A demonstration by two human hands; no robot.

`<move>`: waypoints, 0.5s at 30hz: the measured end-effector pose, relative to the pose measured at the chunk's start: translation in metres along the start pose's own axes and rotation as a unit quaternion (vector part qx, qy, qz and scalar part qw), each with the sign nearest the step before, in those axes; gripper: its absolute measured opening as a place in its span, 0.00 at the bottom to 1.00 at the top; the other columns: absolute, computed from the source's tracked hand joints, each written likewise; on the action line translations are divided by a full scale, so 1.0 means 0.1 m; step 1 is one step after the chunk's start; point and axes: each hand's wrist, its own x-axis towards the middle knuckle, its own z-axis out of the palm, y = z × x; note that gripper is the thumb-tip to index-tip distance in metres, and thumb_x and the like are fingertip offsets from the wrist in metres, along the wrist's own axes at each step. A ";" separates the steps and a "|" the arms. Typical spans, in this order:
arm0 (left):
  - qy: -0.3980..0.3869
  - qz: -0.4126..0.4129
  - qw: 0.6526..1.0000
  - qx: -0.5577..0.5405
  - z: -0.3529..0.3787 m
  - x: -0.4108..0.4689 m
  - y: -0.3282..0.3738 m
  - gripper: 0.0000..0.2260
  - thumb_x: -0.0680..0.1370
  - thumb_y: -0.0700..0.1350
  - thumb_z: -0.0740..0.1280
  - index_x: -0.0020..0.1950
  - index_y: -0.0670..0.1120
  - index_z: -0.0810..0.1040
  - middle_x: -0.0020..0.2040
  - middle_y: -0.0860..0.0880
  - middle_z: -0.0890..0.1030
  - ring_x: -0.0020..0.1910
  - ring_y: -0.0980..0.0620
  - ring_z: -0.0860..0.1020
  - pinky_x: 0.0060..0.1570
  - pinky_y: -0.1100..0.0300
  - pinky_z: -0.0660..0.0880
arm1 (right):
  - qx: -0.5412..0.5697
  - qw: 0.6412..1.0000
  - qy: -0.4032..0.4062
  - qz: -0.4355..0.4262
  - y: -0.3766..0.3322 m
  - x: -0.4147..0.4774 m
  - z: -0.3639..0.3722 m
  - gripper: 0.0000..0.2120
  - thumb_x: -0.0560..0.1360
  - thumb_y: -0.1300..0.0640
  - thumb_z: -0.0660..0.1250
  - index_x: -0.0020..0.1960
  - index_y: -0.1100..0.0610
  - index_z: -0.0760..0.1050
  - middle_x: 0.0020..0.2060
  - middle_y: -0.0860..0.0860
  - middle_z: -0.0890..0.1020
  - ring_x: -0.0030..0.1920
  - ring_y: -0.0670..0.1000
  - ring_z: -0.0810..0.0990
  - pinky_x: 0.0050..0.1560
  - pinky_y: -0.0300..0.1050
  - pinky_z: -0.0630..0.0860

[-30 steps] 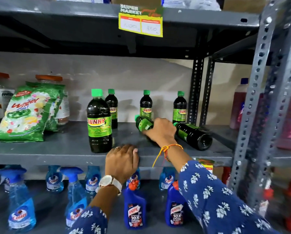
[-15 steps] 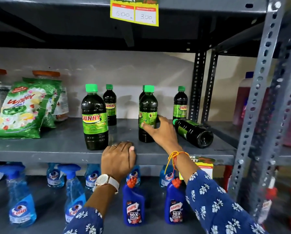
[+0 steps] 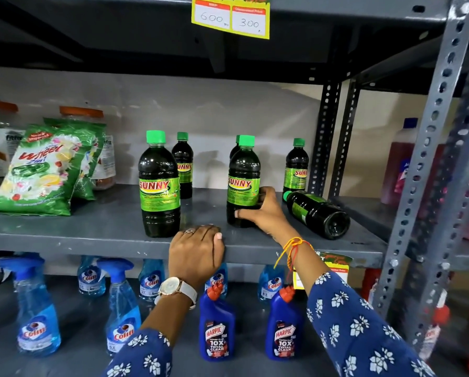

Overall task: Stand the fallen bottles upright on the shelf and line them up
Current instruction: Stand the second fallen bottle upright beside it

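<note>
The grey metal shelf [image 3: 64, 238] carries a loose front row of dark, green-capped bottles, all full of dark liquid with caps on. The left front bottle [image 3: 159, 186] stands upright near the front edge, and the middle bottle [image 3: 243, 183] stands upright to its right, well apart from it. The right hand [image 3: 263, 210] is wrapped around the lower half of that middle bottle. One fallen bottle [image 3: 316, 213] remains, lying just right of that hand, its long axis running from far-left to near-right, cap toward the back and base toward the front edge. The right hand is clearly the nearer one. The left hand [image 3: 196, 250] grasps nothing, fingers curled over the shelf's front lip.
</note>
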 end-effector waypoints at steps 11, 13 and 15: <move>-0.005 -0.005 1.000 -0.003 -0.01 -0.01 0.01 0.17 0.75 0.46 0.55 0.43 0.42 0.82 0.40 0.44 0.85 0.36 0.45 0.81 0.37 0.55 0.73 | 0.044 0.998 -0.041 0.014 0.02 0.01 -0.02 0.24 0.64 0.63 0.74 0.54 0.52 0.67 0.50 0.52 0.79 0.52 0.51 0.78 0.55 0.46 0.74; -0.005 -0.005 1.000 -0.005 -0.01 -0.01 0.00 0.17 0.75 0.46 0.55 0.43 0.42 0.82 0.41 0.44 0.85 0.36 0.45 0.81 0.37 0.55 0.74 | 0.060 0.998 -0.029 0.013 0.01 0.01 -0.03 0.24 0.63 0.63 0.75 0.54 0.53 0.68 0.46 0.47 0.79 0.49 0.47 0.78 0.48 0.40 0.74; -0.002 -0.004 1.000 -0.005 -0.01 -0.01 0.00 0.16 0.75 0.46 0.55 0.43 0.42 0.82 0.40 0.44 0.85 0.36 0.45 0.81 0.37 0.55 0.73 | 0.049 0.999 -0.013 0.010 0.01 0.00 -0.02 0.25 0.61 0.60 0.77 0.52 0.52 0.69 0.45 0.46 0.79 0.47 0.46 0.78 0.48 0.40 0.74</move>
